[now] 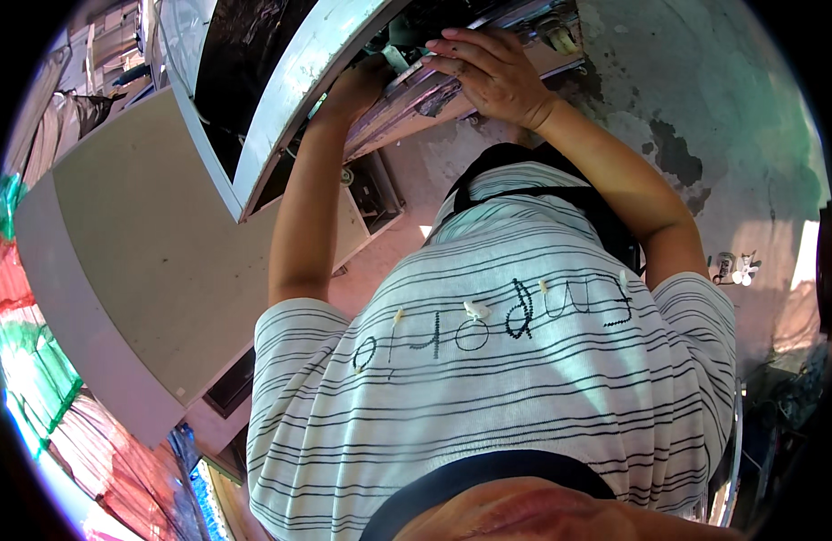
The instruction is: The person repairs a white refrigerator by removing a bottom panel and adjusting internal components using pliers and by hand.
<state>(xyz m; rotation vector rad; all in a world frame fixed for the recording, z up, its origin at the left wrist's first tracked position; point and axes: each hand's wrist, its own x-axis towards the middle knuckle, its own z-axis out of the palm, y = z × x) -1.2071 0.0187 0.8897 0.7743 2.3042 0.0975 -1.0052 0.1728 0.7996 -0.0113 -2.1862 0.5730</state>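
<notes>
An opened appliance or machine casing with a curved pale-white panel [312, 56] lies at the top of the head view; I cannot tell its kind. My left hand [363, 86] reaches into the gap behind that panel, in shadow, and its fingers are hidden. A small pale-green part [396, 59] shows beside it. Over the worn, brownish edge panel [425, 113], my right hand [488, 77] lies with fingers stretched and slightly apart, the tips near a thin pale strip at the gap. No held thing shows in it.
A large beige table [145, 243] with a rounded edge stands at my left, an opening with dark parts [372, 194] beside it. The grey floor [632, 99] has peeled patches. Red and green sheeting [46, 361] hangs far left. A small white object [746, 269] is at right.
</notes>
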